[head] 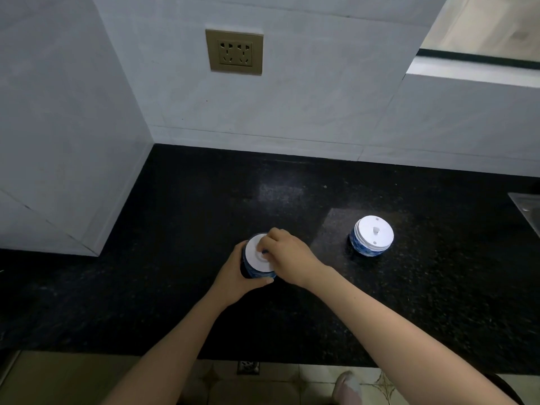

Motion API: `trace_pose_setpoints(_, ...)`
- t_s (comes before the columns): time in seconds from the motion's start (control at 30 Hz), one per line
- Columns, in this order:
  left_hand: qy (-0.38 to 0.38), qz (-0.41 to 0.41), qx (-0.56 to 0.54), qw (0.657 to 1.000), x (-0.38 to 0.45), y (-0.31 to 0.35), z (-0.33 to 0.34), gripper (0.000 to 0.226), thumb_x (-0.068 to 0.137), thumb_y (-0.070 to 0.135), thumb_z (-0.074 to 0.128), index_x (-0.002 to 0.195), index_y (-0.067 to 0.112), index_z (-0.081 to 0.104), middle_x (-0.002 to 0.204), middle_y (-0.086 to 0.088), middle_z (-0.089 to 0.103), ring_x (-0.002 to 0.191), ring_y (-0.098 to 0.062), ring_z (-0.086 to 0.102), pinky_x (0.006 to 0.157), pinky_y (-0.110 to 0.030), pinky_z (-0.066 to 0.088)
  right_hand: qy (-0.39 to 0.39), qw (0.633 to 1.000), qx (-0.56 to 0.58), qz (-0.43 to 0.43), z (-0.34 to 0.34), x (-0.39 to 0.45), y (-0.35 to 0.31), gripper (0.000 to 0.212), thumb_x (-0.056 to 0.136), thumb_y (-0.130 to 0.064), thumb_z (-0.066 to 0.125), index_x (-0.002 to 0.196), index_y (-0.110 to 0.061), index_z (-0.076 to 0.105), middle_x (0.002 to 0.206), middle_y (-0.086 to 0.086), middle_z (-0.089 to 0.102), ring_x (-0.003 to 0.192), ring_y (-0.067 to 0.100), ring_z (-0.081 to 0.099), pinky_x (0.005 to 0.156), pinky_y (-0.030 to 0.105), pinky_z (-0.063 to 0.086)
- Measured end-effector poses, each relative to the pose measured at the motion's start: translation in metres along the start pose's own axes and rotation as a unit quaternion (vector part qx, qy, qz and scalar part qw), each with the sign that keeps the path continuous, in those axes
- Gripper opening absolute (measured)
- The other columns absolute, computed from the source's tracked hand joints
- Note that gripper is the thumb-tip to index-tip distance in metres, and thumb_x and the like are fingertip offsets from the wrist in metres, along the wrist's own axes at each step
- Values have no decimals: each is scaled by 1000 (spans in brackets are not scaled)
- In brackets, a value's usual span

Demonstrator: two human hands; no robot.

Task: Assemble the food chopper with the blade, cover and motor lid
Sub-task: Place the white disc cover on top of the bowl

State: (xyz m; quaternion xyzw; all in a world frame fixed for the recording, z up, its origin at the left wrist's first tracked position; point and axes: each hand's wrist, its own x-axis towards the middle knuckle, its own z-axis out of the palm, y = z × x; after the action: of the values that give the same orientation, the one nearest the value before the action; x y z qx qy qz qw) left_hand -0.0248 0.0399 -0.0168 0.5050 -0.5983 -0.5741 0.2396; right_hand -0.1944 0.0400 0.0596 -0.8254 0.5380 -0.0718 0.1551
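Left hand (pixel 233 276) grips bowl (pixel 257 273) (mostly hidden); right hand (pixel 287 252) presses cover (pixel 255 257).

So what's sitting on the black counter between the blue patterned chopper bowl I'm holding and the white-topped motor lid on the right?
Nothing: the head view shows bare black counter between them.

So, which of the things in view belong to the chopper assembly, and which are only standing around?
Part of the job:
- chopper bowl, blue-patterned, held by the left hand
- white cover on the bowl, pressed by the right hand
- motor lid, lying apart on the right, white underside up

Not part of it:
- wall socket
- sink edge
- black countertop
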Motion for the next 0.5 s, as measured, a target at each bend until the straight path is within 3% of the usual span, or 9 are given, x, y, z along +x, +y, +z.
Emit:
trace_pose_setpoints(0.23, -1, -7, 0, 1000, 3, -1, 1, 97, 70, 25, 88, 147, 31, 29, 134, 16, 47, 114, 6, 51, 84, -7, 43, -33, 998, -49, 5, 11, 5, 0, 25, 87, -9, 56, 112, -7, 56, 112, 16, 53, 100, 35, 50, 73, 37, 35)
trace_pose_setpoints(0.37, 3, -6, 0, 1000, 3, -3, 1, 98, 69, 25, 88, 147, 29, 30, 138, 12, 48, 118, 1, 51, 88, -9, 41, -44, 997, -58, 27, 9, 8, -2, 31, 87, -10, 56, 118, -8, 55, 118, 14, 53, 106, 33, 50, 79, 37, 38)
trace_pose_setpoints(0.5, 2, -5, 1, 1000, 3, -1, 2, 97, 70, 22, 87, 147, 28, 29, 136, 12, 48, 112, 9, 50, 82, -3, 41, -52, 993, -96, 35, 9, 11, -5, 35, 87, -12, 58, 121, -8, 54, 123, 13, 54, 112, 30, 48, 85, 36, 38)
